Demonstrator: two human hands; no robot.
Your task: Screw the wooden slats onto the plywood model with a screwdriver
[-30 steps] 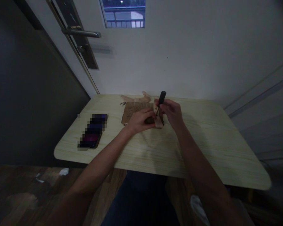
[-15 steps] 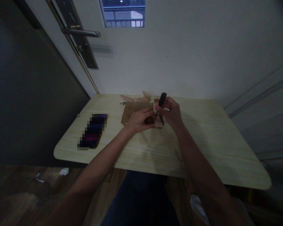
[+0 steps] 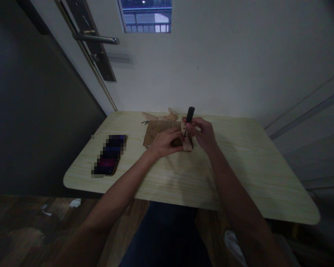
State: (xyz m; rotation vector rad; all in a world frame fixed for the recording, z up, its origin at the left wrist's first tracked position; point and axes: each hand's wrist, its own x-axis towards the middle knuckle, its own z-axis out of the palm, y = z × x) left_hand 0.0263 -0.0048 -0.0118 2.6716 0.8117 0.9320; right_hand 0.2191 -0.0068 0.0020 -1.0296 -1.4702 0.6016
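A screwdriver with a black handle stands nearly upright, its shaft pointing down at a small pale wooden piece. My right hand is closed around it, thumb and fingers pinching low on the handle. From the left, my left hand grips the wooden piece, fingers curled at its edge. Under both lies a brown cardboard piece dotted with small holes. The tip of the screwdriver is too small to make out clearly.
Behind the cardboard lie other pale wooden parts and several small dark screws. A blurred-out phone rests on the left of the wood-grain table. A white door with a metal handle rises behind.
The screwdriver has gone from leaning right to more upright, its handle top shifting slightly left. My right hand's fingers have shifted slightly on it. The left hand stays in place.
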